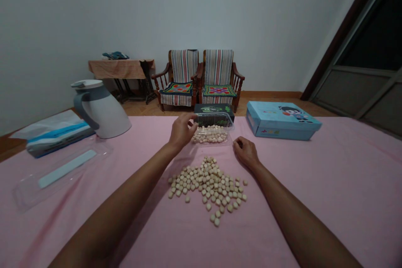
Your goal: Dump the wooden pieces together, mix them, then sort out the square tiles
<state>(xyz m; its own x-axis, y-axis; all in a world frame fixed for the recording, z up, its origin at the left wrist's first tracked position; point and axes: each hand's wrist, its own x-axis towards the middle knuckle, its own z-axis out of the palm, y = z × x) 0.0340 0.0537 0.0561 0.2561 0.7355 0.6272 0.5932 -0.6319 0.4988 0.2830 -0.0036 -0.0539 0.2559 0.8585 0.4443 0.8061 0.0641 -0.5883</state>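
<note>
Pale pieces [210,181] lie scattered in a loose heap in front of you, between your forearms, with more of them inside the clear tub [216,144] just beyond. Your left hand [184,129] is at the tub's left side, fingers bent toward the rim — you cannot tell from here whether they pinch it. Your right hand [246,151] is near the tub's front right corner, low over the cloth [345,184], fingers curled in; whether it holds a piece, you cannot tell.

Right behind the tub you have a black box [200,109], and to its right a light blue box [276,121]. On your left stand a white jug [109,113] with a grey handle, a tissue pack [63,137] and a clear lid [67,168] — all on the pink-covered worktop. Past its far edge, two chairs [185,67] face you.
</note>
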